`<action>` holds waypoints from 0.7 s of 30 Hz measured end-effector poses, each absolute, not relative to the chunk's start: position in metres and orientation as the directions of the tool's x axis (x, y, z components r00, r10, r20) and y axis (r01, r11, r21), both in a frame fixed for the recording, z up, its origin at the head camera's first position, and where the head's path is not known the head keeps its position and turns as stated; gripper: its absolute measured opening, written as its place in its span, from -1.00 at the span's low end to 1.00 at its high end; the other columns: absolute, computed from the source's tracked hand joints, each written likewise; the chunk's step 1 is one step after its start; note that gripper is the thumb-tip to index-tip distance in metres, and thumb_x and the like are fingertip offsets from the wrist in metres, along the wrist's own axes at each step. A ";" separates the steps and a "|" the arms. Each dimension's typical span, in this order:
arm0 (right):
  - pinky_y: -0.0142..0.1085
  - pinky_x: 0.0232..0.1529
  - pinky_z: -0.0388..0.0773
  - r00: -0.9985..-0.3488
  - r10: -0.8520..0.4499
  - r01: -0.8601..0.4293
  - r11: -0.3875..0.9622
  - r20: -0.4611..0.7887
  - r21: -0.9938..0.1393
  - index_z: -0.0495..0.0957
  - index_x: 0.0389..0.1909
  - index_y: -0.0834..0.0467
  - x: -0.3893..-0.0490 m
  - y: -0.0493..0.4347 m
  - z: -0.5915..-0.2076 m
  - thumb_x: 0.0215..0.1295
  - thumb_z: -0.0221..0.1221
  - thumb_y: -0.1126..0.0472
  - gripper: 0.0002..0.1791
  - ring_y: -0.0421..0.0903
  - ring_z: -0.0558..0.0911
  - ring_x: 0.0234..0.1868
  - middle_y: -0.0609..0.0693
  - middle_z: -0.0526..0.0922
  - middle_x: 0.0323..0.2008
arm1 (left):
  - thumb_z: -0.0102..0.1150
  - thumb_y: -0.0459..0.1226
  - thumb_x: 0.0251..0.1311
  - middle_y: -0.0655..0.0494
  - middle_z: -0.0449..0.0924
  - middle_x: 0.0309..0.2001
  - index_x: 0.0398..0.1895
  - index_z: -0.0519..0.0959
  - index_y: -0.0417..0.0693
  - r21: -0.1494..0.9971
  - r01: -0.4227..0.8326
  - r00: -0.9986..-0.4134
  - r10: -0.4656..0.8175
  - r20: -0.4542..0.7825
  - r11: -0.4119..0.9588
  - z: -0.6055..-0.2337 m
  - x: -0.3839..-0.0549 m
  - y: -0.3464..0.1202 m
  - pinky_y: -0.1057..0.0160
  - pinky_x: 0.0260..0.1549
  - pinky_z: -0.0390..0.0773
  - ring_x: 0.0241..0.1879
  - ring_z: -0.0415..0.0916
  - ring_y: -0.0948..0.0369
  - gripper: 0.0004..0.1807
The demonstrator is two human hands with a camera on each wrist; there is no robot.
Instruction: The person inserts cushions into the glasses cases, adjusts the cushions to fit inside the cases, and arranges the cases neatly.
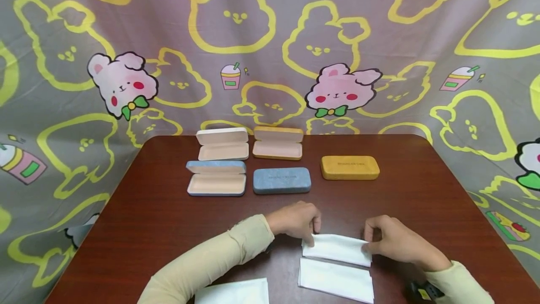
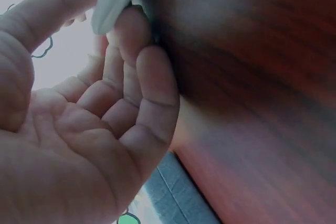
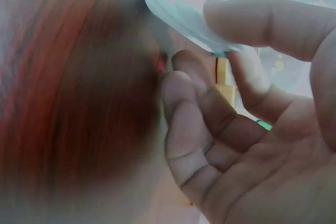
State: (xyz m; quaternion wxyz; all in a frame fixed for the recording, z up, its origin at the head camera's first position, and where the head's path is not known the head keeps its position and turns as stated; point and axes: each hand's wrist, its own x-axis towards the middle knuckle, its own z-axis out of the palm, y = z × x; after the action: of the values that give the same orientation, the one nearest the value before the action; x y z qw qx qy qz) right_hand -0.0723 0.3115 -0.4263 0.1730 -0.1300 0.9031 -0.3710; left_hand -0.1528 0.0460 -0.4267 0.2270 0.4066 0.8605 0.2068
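Observation:
My left hand (image 1: 297, 222) pinches the left end of a folded white cloth (image 1: 335, 249) between thumb and fingers. At the opposite end, my right hand (image 1: 396, 240) pinches the same cloth. Its thick folded edge shows in the left wrist view as a white cloth end (image 2: 116, 1) at the fingertips, and in the right wrist view the layered cloth (image 3: 181, 17) lies under the thumb. A second folded white cloth (image 1: 336, 279) lies flat just in front of it. Nearer the front left, another white cloth (image 1: 236, 292) is partly cut off by the frame and the left sleeve.
Open glasses cases stand at the back left: white (image 1: 223, 150), yellow (image 1: 277, 149) and blue (image 1: 216, 185). A closed blue case (image 1: 281, 181) and a closed yellow case (image 1: 350, 168) lie to their right. A patterned curtain (image 1: 270, 74) hangs behind the brown table (image 1: 139, 229).

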 end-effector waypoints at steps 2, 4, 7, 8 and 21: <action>-0.35 -0.57 0.41 -0.906 -0.371 -0.091 0.638 -0.202 -0.765 0.53 -0.56 0.09 -0.072 0.312 -0.427 0.10 0.43 0.25 -0.76 -0.22 0.47 -0.56 -0.09 0.57 -0.50 | 0.64 -0.35 -0.16 0.34 0.51 -0.57 -0.45 0.68 0.02 0.567 0.588 -0.558 0.797 -0.232 0.577 -0.428 -0.154 0.044 0.44 -0.52 0.44 -0.55 0.41 0.41 -0.74; -0.32 -0.50 0.46 -0.906 -0.366 -0.045 0.580 -0.211 -0.813 0.53 -0.55 0.15 -0.071 0.313 -0.428 0.12 0.41 0.28 -0.77 -0.17 0.52 -0.49 -0.03 0.60 -0.45 | 0.61 -0.35 -0.12 0.35 0.52 -0.58 -0.44 0.70 0.01 0.592 0.576 -0.542 0.806 -0.239 0.563 -0.427 -0.156 0.042 0.44 -0.54 0.44 -0.56 0.39 0.42 -0.78; -0.30 -0.46 0.48 -0.914 -0.352 -0.004 0.510 -0.204 -0.860 0.51 -0.52 0.22 -0.071 0.315 -0.428 0.15 0.38 0.31 -0.78 -0.12 0.54 -0.45 0.01 0.59 -0.49 | 0.56 -0.37 -0.06 0.34 0.54 -0.58 -0.49 0.71 0.01 0.662 0.533 -0.518 0.822 -0.237 0.527 -0.427 -0.160 0.038 0.43 -0.54 0.44 -0.56 0.36 0.41 -0.84; -0.30 -0.46 0.48 -0.917 -0.343 0.005 0.499 -0.203 -0.867 0.50 -0.51 0.22 -0.071 0.315 -0.428 0.16 0.38 0.31 -0.78 -0.12 0.55 -0.46 0.00 0.58 -0.52 | 0.54 -0.38 -0.04 0.33 0.55 -0.57 -0.51 0.71 0.00 0.694 0.506 -0.513 0.826 -0.236 0.513 -0.427 -0.161 0.037 0.42 -0.54 0.43 -0.56 0.36 0.40 -0.85; -0.11 -0.40 0.62 -0.967 -0.178 0.086 0.437 -0.180 -0.895 0.57 -0.23 0.29 -0.077 0.310 -0.422 0.26 0.33 0.30 -0.83 0.02 0.60 -0.42 0.17 0.60 -0.37 | 0.41 -0.45 0.13 0.15 0.63 -0.48 -0.37 0.70 -0.11 0.903 0.191 -0.534 0.813 -0.233 0.384 -0.423 -0.179 0.021 0.28 -0.52 0.49 -0.56 0.47 0.25 -0.91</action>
State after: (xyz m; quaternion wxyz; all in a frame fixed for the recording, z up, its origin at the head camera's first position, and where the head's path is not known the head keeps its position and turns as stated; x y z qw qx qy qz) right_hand -0.0772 0.3097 -0.4218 0.1246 -0.0275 0.8384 -0.5299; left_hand -0.1790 0.0215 -0.4233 0.3501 0.3323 0.7547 0.4443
